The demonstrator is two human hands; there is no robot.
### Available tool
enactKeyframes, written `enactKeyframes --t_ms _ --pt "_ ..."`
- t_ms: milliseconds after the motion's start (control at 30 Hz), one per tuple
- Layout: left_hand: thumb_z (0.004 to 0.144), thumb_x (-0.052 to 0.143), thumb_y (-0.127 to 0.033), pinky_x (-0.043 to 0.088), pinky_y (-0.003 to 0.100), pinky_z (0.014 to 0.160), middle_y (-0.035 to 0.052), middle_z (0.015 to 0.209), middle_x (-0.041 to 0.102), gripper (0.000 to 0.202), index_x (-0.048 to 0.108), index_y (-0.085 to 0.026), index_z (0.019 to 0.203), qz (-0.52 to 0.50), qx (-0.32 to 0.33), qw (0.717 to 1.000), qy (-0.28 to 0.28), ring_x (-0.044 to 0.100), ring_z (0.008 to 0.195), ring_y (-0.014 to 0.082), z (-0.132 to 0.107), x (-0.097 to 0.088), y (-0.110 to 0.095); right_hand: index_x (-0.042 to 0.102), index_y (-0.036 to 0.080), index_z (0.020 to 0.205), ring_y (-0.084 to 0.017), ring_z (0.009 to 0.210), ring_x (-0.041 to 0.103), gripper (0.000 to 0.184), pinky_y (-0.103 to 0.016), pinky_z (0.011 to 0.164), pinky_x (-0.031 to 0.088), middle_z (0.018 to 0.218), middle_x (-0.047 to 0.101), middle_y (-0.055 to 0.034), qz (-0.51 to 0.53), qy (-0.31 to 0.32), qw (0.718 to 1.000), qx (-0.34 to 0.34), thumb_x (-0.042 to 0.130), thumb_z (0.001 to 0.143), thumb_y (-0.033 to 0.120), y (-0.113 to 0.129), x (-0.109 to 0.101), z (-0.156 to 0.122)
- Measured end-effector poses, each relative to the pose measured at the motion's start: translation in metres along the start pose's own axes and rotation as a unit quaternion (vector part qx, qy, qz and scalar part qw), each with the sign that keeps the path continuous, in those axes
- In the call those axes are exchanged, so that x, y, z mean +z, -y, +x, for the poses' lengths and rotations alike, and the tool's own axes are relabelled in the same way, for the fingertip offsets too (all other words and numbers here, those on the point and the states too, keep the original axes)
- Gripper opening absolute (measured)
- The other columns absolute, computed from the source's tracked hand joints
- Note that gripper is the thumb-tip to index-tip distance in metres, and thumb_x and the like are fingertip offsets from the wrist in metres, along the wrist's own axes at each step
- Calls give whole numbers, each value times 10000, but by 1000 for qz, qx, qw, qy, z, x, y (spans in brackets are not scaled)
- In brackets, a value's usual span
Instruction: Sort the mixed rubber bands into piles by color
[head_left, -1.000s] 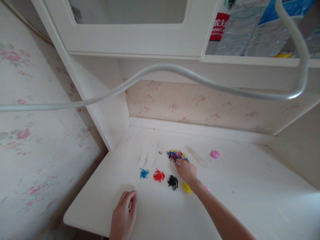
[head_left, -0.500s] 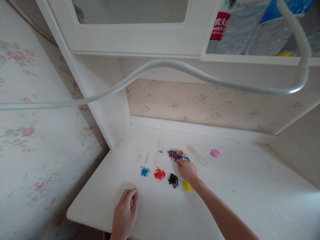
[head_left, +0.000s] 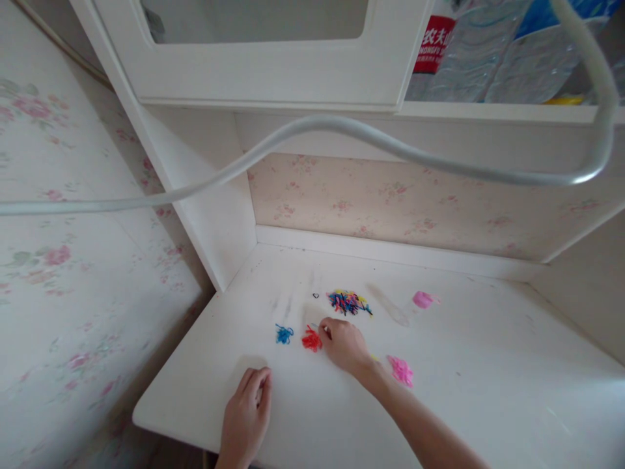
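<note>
My right hand (head_left: 344,343) is pinched closed beside a small pile of red rubber bands (head_left: 311,339); what its fingertips hold, if anything, is too small to make out. It covers the spot of the black pile, and a bit of yellow pile (head_left: 375,358) peeks out by the wrist. To the left lies a blue pile of bands (head_left: 284,334). Behind the hand is a mixed, many-coloured heap of bands (head_left: 347,302). Beside the forearm sits a pink pile (head_left: 401,370). My left hand (head_left: 247,409) rests curled shut near the table's front, no object visible in it.
A single dark band (head_left: 316,296) lies left of the heap. A clear, see-through strip (head_left: 389,306) and a pink piece (head_left: 422,299) lie to its right on the white table (head_left: 488,365). A pale cable (head_left: 390,146) crosses in front of the cabinet (head_left: 273,75).
My right hand has moved from the mixed heap toward me and left, stopping beside the red pile. It now covers the black pile, and the pink pile has come into view. My left hand stays put.
</note>
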State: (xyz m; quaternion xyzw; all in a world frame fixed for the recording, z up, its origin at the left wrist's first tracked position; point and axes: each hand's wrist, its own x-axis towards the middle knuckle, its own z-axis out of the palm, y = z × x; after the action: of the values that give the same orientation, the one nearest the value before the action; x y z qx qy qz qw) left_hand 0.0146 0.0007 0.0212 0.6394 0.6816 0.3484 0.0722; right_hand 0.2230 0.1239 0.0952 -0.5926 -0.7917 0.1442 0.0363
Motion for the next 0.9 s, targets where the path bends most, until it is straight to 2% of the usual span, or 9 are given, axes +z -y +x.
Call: enactKeyframes --t_ms 133,233,333,467,600,700,800,900 --pt "913 396 -327 498 237 623 25 806 633 234 603 -221 931 5 -2 1000 8 614 656 130 0 0 0 654 213 924 -167 848 641 341 -244 709 406 940 697 -58 -11 17 998 -66 329 927 315 35 6 6" --pt "916 388 -329 501 240 625 30 818 636 243 604 -219 929 1 -6 1000 12 619 676 133 1 -1 -1 640 195 925 -195 849 649 300 -284 726 433 951 694 -78 -27 28 994 -102 352 919 279 52 11 16" --pt "914 393 -333 504 239 627 29 823 637 243 607 -220 925 -7 -11 1000 15 617 666 129 1 -2 -1 638 181 926 -211 863 651 261 -303 734 447 964 691 -93 -40 39 991 -122 386 905 245 59 16 25" --pt "908 404 -341 503 237 626 21 808 635 241 616 -227 906 -13 -15 1000 12 617 657 128 2 -3 0 650 183 906 -198 858 650 271 -287 744 439 940 695 -92 -40 37 991 -123 385 907 241 55 11 22" --pt "910 403 -336 493 242 631 26 807 631 238 612 -220 916 -15 -10 1000 13 602 649 130 2 -1 2 652 218 899 -150 834 639 349 -226 734 417 915 700 -52 -21 9 995 -98 310 942 274 36 -8 -5" --pt "903 422 -341 491 237 638 16 817 635 229 615 -224 944 -23 -15 999 20 597 647 123 1 1 3 662 238 875 -123 748 626 414 -184 675 413 836 696 -18 71 -42 995 -59 270 957 341 10 -13 -41" --pt "897 437 -359 491 229 615 2 803 639 241 626 -230 971 -36 -27 998 36 584 609 113 4 0 2 682 238 888 -122 657 610 418 -177 615 432 769 693 -9 214 -111 970 19 324 925 449 -29 2 -85" --pt "899 430 -370 488 227 606 9 786 640 264 636 -218 967 -57 -19 997 52 581 608 116 19 -3 -6 705 238 874 -123 594 614 427 -172 588 461 718 697 1 258 -163 941 148 434 831 565 -76 30 -132"
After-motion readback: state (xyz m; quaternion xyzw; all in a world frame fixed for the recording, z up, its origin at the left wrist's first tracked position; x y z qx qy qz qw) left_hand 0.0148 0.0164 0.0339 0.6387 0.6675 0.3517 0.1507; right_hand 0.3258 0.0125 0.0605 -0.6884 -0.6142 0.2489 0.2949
